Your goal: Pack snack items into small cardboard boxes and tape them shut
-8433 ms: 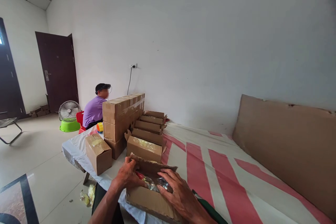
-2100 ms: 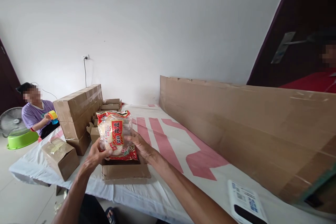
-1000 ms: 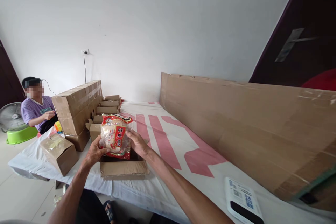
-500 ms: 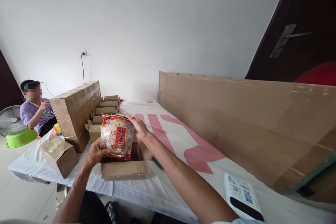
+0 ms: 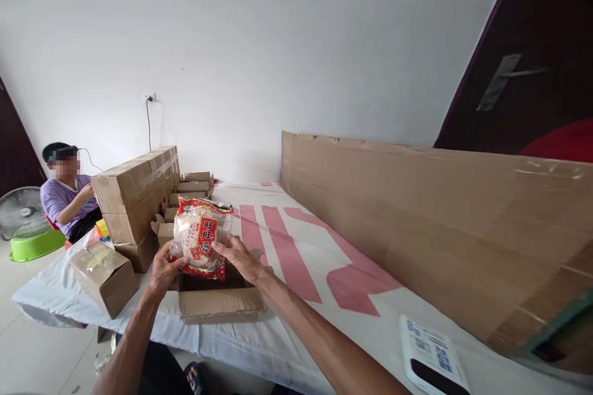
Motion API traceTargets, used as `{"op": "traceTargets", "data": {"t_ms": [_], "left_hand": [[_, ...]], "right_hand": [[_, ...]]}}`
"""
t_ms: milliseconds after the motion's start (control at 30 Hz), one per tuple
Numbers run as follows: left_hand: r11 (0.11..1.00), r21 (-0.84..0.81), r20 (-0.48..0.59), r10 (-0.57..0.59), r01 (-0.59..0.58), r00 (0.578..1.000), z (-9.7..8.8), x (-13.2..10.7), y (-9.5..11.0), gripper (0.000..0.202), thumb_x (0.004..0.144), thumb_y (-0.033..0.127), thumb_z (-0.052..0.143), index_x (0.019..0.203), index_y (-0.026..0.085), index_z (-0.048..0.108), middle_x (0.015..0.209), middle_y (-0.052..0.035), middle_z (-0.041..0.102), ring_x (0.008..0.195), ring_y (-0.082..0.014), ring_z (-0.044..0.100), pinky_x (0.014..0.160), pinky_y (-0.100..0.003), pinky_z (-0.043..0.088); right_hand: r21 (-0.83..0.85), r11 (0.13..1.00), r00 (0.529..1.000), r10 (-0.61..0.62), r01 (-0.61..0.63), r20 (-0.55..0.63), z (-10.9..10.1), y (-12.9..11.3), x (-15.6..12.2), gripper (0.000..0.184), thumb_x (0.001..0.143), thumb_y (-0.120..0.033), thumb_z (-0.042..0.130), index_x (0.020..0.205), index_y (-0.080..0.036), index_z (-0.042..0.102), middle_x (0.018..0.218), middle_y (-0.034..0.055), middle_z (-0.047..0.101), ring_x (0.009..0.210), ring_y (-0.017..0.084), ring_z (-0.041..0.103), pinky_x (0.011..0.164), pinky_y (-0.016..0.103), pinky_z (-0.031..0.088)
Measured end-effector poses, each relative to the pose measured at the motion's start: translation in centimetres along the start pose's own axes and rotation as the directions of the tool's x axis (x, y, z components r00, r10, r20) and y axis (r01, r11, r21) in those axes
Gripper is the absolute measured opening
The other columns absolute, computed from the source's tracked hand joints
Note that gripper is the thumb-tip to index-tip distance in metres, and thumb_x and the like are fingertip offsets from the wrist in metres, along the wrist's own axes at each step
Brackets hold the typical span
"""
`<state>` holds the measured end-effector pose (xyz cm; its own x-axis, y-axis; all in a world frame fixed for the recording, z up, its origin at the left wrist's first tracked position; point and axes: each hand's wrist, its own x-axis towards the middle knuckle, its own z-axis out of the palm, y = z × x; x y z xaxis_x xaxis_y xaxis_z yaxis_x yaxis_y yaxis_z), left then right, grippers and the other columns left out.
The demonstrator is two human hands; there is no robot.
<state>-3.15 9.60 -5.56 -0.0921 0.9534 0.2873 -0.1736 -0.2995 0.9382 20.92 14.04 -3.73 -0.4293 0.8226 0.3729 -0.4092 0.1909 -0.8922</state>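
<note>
A bag of rice crackers [image 5: 198,237], clear plastic with red and gold print, is held up between both hands with its front facing me. My left hand [image 5: 165,268] grips its lower left corner, thumb on the front. On the opposite side, my right hand [image 5: 241,256] pinches the right edge with its thumb over the front. Just below the bag stands an open cardboard box [image 5: 220,305], its flaps folded out; the bag and my hands cover part of its inside.
A taped box [image 5: 102,278] sits on the left of the cloth-covered table [image 5: 306,345]. Behind it rise stacked cartons [image 5: 127,197] and a row of open boxes [image 5: 194,185]. A long cardboard panel [image 5: 393,216] borders the right. A white device [image 5: 433,352] lies front right. A person [image 5: 69,197] sits far left.
My right hand has slid down from the bag's upper right corner to its right side. The bag has shifted slightly left, and the view has tilted a little.
</note>
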Motion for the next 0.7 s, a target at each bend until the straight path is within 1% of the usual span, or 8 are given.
{"op": "traceTargets", "data": {"t_ms": [100,200,300,367,467,533,633,700], "left_hand": [[0.999,-0.022,-0.044,0.032,-0.033,0.998,0.4,0.3,0.6,0.066,0.056,0.038,0.108,0.113,0.018,0.080,0.102,-0.0070,0.085,0.091,-0.0256,0.080,0.085,-0.036,0.065],[0.996,-0.086,-0.066,0.031,-0.036,0.997,0.9,0.8,0.7,0.069,0.055,0.040,0.109,0.114,0.020,0.078,0.100,-0.0062,0.085,0.089,-0.0252,0.081,0.084,-0.037,0.067],[0.992,-0.129,-0.063,-0.007,-0.002,0.998,0.9,1.4,0.3,0.075,0.051,0.038,0.110,0.116,0.021,0.076,0.098,-0.0059,0.084,0.084,-0.0249,0.081,0.079,-0.037,0.067],[0.993,-0.113,-0.046,-0.043,0.038,0.998,0.5,1.8,-0.2,0.078,0.047,0.034,0.111,0.116,0.019,0.075,0.095,-0.0059,0.084,0.081,-0.0248,0.081,0.073,-0.034,0.067],[0.993,-0.073,-0.032,-0.091,0.088,0.995,-0.3,2.3,-0.9,0.075,0.045,0.033,0.111,0.109,0.017,0.075,0.088,-0.0058,0.083,0.077,-0.0254,0.081,0.065,-0.031,0.064],[0.994,-0.064,-0.030,-0.090,0.087,0.996,-0.6,2.6,-1.3,0.073,0.045,0.032,0.111,0.106,0.016,0.075,0.086,-0.0055,0.083,0.078,-0.0263,0.081,0.068,-0.033,0.065],[0.996,-0.060,-0.021,-0.069,0.067,0.997,-0.8,2.9,-1.7,0.072,0.046,0.031,0.110,0.108,0.017,0.075,0.088,-0.0050,0.083,0.084,-0.0278,0.082,0.080,-0.039,0.068],[0.996,-0.056,-0.019,-0.066,0.065,0.998,-0.8,3.0,-1.8,0.072,0.048,0.033,0.110,0.109,0.016,0.075,0.089,-0.0055,0.083,0.086,-0.0283,0.082,0.086,-0.042,0.067]], "right_hand": [[0.025,1.000,0.999,0.003,-0.002,-0.032,0.3,0.8,-0.2,0.062,0.077,-0.062,0.093,0.126,-0.030,0.075,0.120,0.0062,0.083,0.120,0.033,0.074,0.105,0.052,0.059],[0.051,0.999,0.999,0.003,-0.001,-0.054,0.3,1.7,0.9,0.058,0.075,-0.065,0.093,0.117,-0.029,0.076,0.114,0.0061,0.084,0.112,0.031,0.076,0.100,0.048,0.060],[0.071,0.997,0.997,0.034,-0.029,-0.074,0.2,2.9,2.2,0.060,0.068,-0.067,0.096,0.106,-0.026,0.076,0.104,0.0054,0.085,0.101,0.030,0.078,0.097,0.047,0.060],[0.088,0.995,0.994,0.063,-0.055,-0.092,0.1,3.7,2.9,0.062,0.063,-0.068,0.097,0.102,-0.024,0.076,0.099,0.0049,0.085,0.096,0.029,0.078,0.096,0.047,0.060],[0.110,0.990,0.988,0.100,-0.087,-0.114,-0.1,4.8,3.4,0.064,0.057,-0.067,0.100,0.097,-0.024,0.076,0.093,0.0050,0.085,0.092,0.030,0.079,0.093,0.047,0.061],[0.113,0.989,0.986,0.108,-0.093,-0.129,-0.2,5.1,3.5,0.064,0.056,-0.066,0.100,0.097,-0.023,0.076,0.091,0.0050,0.085,0.091,0.030,0.080,0.091,0.047,0.062],[0.107,0.990,0.982,0.108,-0.092,-0.156,-0.2,5.3,3.5,0.062,0.057,-0.065,0.100,0.097,-0.024,0.077,0.088,0.0043,0.084,0.090,0.030,0.080,0.091,0.046,0.062],[0.109,0.989,0.981,0.112,-0.095,-0.160,-0.2,5.2,3.4,0.063,0.056,-0.066,0.099,0.097,-0.024,0.077,0.088,0.0039,0.084,0.091,0.029,0.080,0.093,0.046,0.062]]}}
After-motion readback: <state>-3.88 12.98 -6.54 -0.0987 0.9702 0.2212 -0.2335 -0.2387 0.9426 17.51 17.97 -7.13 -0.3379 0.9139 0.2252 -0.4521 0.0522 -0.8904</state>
